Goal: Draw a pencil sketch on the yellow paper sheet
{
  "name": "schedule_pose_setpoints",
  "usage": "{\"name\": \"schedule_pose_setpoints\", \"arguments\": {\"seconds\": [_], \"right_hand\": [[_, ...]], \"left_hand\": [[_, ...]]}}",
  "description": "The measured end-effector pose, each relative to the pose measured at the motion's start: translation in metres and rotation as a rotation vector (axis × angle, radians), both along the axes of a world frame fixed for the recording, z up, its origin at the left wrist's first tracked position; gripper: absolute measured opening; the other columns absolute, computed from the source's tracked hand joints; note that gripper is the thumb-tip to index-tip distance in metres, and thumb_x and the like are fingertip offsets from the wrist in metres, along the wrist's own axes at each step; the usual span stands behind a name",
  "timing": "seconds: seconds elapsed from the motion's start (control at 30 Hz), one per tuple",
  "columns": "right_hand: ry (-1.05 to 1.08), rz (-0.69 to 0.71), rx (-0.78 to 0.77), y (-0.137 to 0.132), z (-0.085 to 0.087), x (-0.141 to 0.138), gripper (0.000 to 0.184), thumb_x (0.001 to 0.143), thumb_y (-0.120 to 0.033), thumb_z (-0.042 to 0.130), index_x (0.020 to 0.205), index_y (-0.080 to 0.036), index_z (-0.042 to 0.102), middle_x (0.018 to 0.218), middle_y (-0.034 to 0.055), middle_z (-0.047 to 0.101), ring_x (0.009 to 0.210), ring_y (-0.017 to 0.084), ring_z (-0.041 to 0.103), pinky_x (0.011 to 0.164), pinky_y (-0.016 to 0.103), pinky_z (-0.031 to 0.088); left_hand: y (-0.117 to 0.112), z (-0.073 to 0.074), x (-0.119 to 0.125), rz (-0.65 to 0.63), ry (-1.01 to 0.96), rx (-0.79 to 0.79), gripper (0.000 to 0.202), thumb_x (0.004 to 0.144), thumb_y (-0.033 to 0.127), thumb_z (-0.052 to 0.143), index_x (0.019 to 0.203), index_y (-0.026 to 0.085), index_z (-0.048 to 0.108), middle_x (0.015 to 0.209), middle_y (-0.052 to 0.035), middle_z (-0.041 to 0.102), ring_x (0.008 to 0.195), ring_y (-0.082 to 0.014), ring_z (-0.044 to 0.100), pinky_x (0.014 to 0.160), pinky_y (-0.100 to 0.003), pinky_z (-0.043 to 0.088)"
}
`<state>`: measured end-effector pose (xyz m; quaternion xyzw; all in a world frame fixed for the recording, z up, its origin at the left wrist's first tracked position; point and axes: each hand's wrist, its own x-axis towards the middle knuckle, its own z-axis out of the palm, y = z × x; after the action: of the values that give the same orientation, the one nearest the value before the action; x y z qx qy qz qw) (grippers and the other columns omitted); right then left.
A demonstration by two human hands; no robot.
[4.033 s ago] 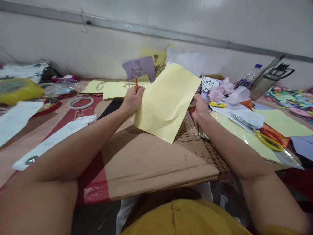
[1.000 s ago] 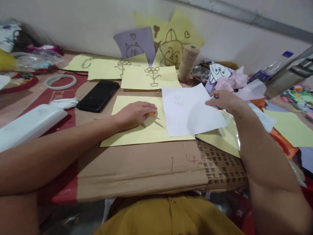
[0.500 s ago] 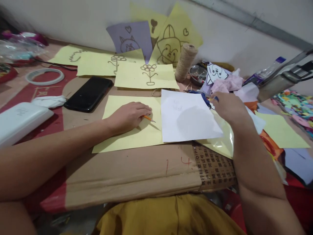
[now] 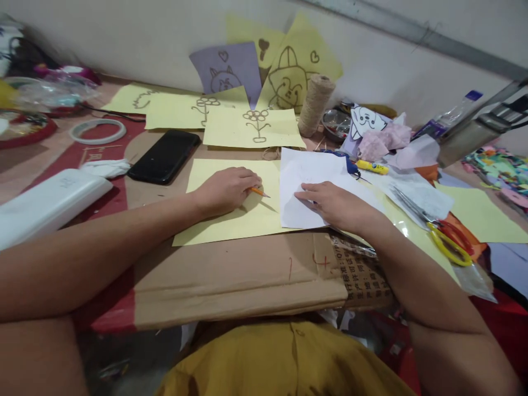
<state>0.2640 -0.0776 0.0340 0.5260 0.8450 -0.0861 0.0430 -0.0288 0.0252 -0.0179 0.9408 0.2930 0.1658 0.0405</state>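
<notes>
Left hand (image 4: 226,191) grips pencil (image 4: 259,192); right hand (image 4: 335,205) flattens thin white sheet (image 4: 301,176).

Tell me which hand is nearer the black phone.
Left. The left hand, holding a pencil, rests just right of the phone; the right hand lies farther right, on white paper.

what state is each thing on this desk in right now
left hand: closed on pencil
pencil: held, tip over yellow sheet
right hand: open, flat on white sheet
white sheet: flat, overlapping yellow sheet
yellow sheet: lying flat
phone: screen dark
twine spool: upright
scissors: lying closed
</notes>
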Motion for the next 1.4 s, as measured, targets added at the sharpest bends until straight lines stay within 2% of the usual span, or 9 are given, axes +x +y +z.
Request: {"name": "schedule_pose_setpoints", "arguments": {"seconds": [0.2, 0.43, 0.63, 0.8, 0.9, 1.03, 1.1, 1.23, 1.4], "right_hand": [[-0.059, 0.047, -0.010, -0.010, 0.010, -0.003, 0.039, 0.099, -0.020, 0.051, 0.135, -0.023, 0.065, 0.134, 0.0120, 0.068, 0.110, 0.025, 0.063, 0.099, 0.039, 0.050], [-0.176, 0.046, 0.019, -0.025, 0.015, -0.020, 0.050, 0.094, -0.011, 0.054, 0.143, -0.018, 0.058, 0.147, 0.0183, 0.059, 0.112, 0.029, 0.060, 0.094, 0.041, 0.050], [-0.285, 0.033, -0.042, -0.045, 0.016, -0.059, 0.072, 0.089, -0.001, 0.043, 0.160, -0.017, 0.041, 0.170, 0.0168, 0.035, 0.126, 0.037, 0.055, 0.092, 0.047, 0.053], [-0.219, -0.094, 0.020, -0.051, 0.005, -0.081, 0.065, 0.099, -0.007, 0.033, 0.163, -0.018, 0.036, 0.171, 0.0195, 0.030, 0.127, 0.040, 0.056, 0.087, 0.050, 0.055], [-0.188, -0.122, 0.026, -0.054, 0.007, -0.077, 0.059, 0.103, -0.012, 0.034, 0.161, -0.015, 0.038, 0.170, 0.0215, 0.033, 0.129, 0.038, 0.056, 0.091, 0.049, 0.054], [-0.196, -0.137, -0.008, -0.063, 0.009, -0.068, 0.047, 0.104, -0.017, 0.038, 0.149, -0.013, 0.052, 0.154, 0.0216, 0.053, 0.129, 0.037, 0.055, 0.098, 0.049, 0.051], [-0.201, -0.128, 0.001, -0.068, 0.004, -0.068, 0.043, 0.104, -0.018, 0.040, 0.145, -0.014, 0.055, 0.148, 0.0215, 0.057, 0.128, 0.037, 0.055, 0.097, 0.048, 0.051], [-0.196, -0.075, 0.051, -0.073, -0.004, -0.082, 0.044, 0.104, -0.018, 0.041, 0.146, -0.016, 0.053, 0.151, 0.0222, 0.054, 0.121, 0.038, 0.056, 0.086, 0.048, 0.052], [-0.169, -0.002, 0.053, -0.072, 0.002, -0.102, 0.044, 0.103, -0.015, 0.039, 0.144, -0.016, 0.055, 0.154, 0.0214, 0.052, 0.119, 0.037, 0.056, 0.086, 0.049, 0.051]], "left_hand": [[-0.001, 0.004, -0.005, -0.019, 0.015, -0.025, 0.041, 0.092, 0.015, 0.042, 0.113, 0.020, 0.078, 0.130, -0.0085, 0.075, 0.119, -0.0281, 0.071, 0.105, -0.046, 0.058], [-0.005, 0.001, -0.004, 0.023, -0.023, -0.028, 0.044, 0.089, 0.010, 0.043, 0.114, 0.021, 0.077, 0.130, -0.0063, 0.075, 0.120, -0.0276, 0.070, 0.103, -0.045, 0.058], [-0.003, -0.002, -0.004, 0.036, -0.130, -0.064, 0.038, 0.091, 0.012, 0.045, 0.112, 0.021, 0.076, 0.125, -0.0078, 0.076, 0.117, -0.0258, 0.071, 0.102, -0.043, 0.058], [-0.006, 0.003, 0.000, 0.027, -0.268, -0.078, 0.035, 0.098, 0.021, 0.044, 0.120, 0.019, 0.072, 0.124, -0.0113, 0.074, 0.118, -0.0245, 0.068, 0.104, -0.042, 0.056], [-0.005, 0.002, 0.004, 0.001, -0.248, -0.092, 0.038, 0.099, 0.021, 0.043, 0.123, 0.019, 0.072, 0.128, -0.0119, 0.072, 0.120, -0.0240, 0.067, 0.105, -0.042, 0.056], [0.001, -0.004, 0.007, -0.076, -0.166, -0.079, 0.037, 0.097, 0.019, 0.043, 0.112, 0.017, 0.077, 0.126, -0.0137, 0.074, 0.117, -0.0272, 0.068, 0.108, -0.049, 0.054], [0.003, -0.006, 0.008, -0.079, -0.154, -0.076, 0.036, 0.097, 0.018, 0.043, 0.110, 0.017, 0.077, 0.125, -0.0139, 0.074, 0.117, -0.0280, 0.068, 0.108, -0.050, 0.053], [0.003, -0.004, 0.006, -0.007, -0.179, -0.111, 0.036, 0.096, 0.018, 0.043, 0.113, 0.018, 0.076, 0.125, -0.0120, 0.074, 0.119, -0.0273, 0.066, 0.109, -0.048, 0.053], [0.011, 0.010, 0.002, 0.105, -0.267, -0.158, 0.033, 0.101, 0.026, 0.044, 0.112, 0.018, 0.075, 0.122, -0.0105, 0.075, 0.115, -0.0246, 0.067, 0.107, -0.041, 0.052]]}}
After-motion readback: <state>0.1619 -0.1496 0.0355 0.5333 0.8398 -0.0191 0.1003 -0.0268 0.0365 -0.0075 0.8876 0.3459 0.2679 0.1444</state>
